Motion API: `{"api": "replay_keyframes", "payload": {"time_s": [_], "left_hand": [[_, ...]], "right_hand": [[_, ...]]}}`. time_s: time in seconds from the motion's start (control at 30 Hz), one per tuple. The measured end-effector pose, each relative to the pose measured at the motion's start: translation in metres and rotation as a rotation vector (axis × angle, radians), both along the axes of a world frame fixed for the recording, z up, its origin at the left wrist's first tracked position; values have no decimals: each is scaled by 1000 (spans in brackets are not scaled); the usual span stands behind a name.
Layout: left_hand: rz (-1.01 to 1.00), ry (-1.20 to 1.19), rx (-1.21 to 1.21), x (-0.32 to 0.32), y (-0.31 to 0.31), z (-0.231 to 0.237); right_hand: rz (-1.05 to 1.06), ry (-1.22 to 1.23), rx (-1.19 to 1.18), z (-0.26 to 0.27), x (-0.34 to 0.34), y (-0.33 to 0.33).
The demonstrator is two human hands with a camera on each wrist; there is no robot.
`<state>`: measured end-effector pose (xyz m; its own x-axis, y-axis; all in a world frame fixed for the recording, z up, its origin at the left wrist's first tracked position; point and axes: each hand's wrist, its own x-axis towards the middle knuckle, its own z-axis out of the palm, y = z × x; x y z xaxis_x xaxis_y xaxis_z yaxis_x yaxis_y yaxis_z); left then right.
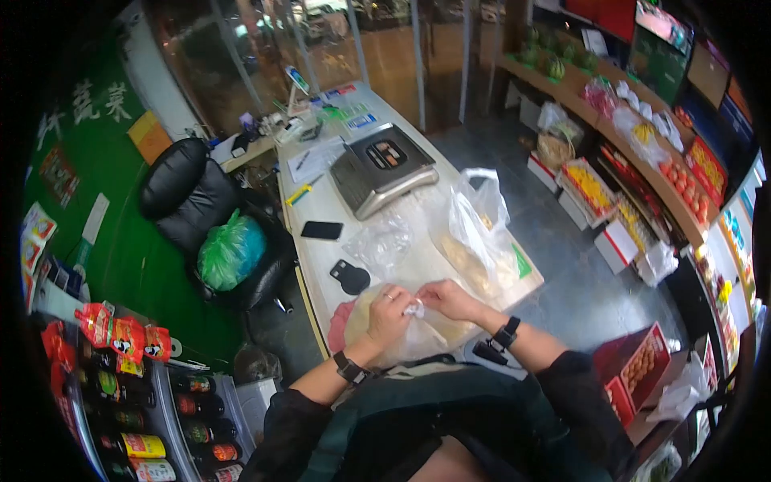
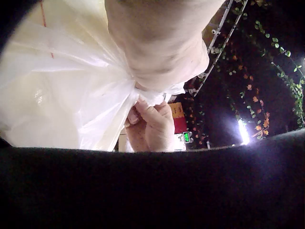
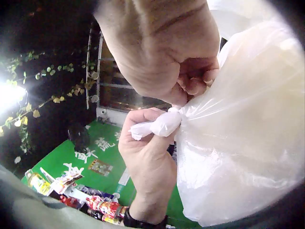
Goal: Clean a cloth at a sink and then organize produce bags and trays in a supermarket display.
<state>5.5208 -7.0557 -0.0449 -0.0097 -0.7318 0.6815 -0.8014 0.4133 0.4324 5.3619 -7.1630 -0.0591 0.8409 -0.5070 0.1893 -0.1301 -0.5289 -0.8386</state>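
Tabletop (image 1: 317, 269) has, at its near edge, a bulging translucent plastic bag (image 3: 238, 124) that probably handles soft, slippery and fairly weighty, its thin film prone to tearing. The right hand (image 1: 447, 299) pinches the gathered neck (image 3: 187, 113) between curled fingers; that neck looks the best hold, with a palm beneath. The left hand (image 1: 389, 315) has its fingers wrapped round the smaller twisted tail (image 3: 161, 127).

Dark sleeves (image 1: 582, 384), two black wristbands (image 1: 351, 369), dark green garment (image 1: 470, 395) in front

Weighing scale (image 1: 384, 169), black phone (image 1: 322, 230) near it, black chair (image 1: 181, 181) — green plastic bag (image 1: 230, 251) on its seat
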Motion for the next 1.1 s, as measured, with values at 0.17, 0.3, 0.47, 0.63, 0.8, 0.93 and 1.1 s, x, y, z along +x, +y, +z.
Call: {"api": "replay_keyframes", "payload": {"time_s": [0.17,0.3,0.47,0.63,0.8,0.93,1.1], "left_hand": [[-88,39,300,7,22,4],[-110,-37,367,11,27,11],[-104,-99,447,-1,25,29],[-78,84,569,21,-29,47],[-99,-4,269,13,-162,79],[-112,-72,86,-18,-249,64],[-301,20,765,-46,-262,50]], "right_hand": [[-96,34,-248,-1,9,8],[-137,-42,-314,-1,9,13],[-167,-84,-193,27,-12,9],[-769,-105,-575,29,-26,-71],[-889,136,-707,-4,-9,-109],[-570,116,-466,3,-43,-72],[-581,-179,-428,36,-107,-57]]}}
